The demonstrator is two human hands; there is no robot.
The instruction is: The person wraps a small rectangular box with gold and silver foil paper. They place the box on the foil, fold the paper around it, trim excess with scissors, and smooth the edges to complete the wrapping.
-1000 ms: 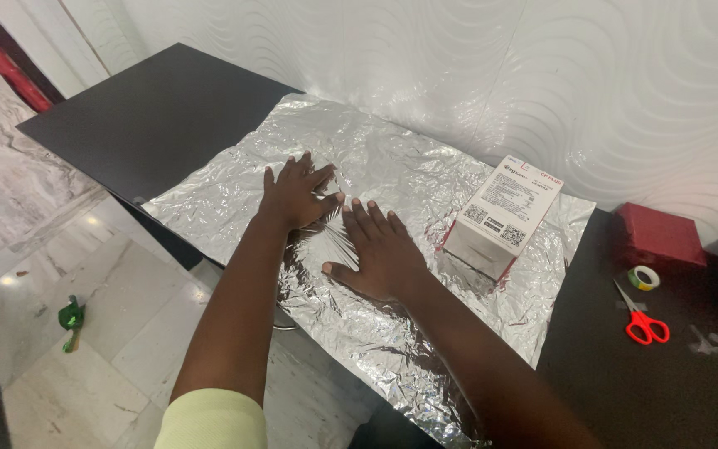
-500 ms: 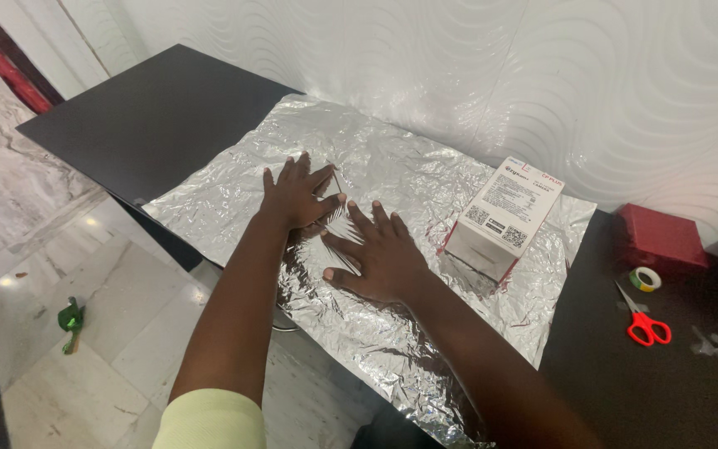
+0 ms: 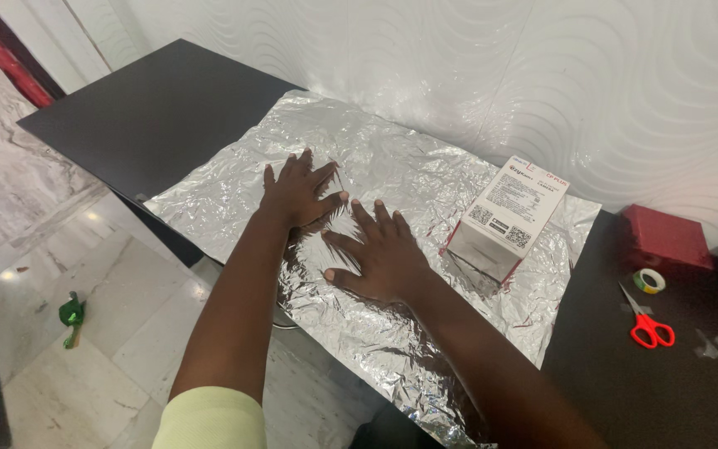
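Note:
A large sheet of crinkled silver foil (image 3: 226, 179) covers the middle of a black table (image 3: 151, 108). My left hand (image 3: 297, 193) lies flat on the foil with fingers spread. Just to its right, my right hand (image 3: 380, 254) also presses flat on the foil, fingers apart. Neither hand holds anything. A white and red cardboard box (image 3: 507, 218) stands on the foil's right part, a hand's width from my right hand.
Red-handled scissors (image 3: 646, 323), a roll of tape (image 3: 647, 281) and a red box (image 3: 665, 237) lie on the table at the right. A white wavy wall runs behind. The marble floor at the left holds a green scrap (image 3: 70, 316).
My right hand has spread its fingers wider and slid slightly right over the foil. My left hand has stayed in place.

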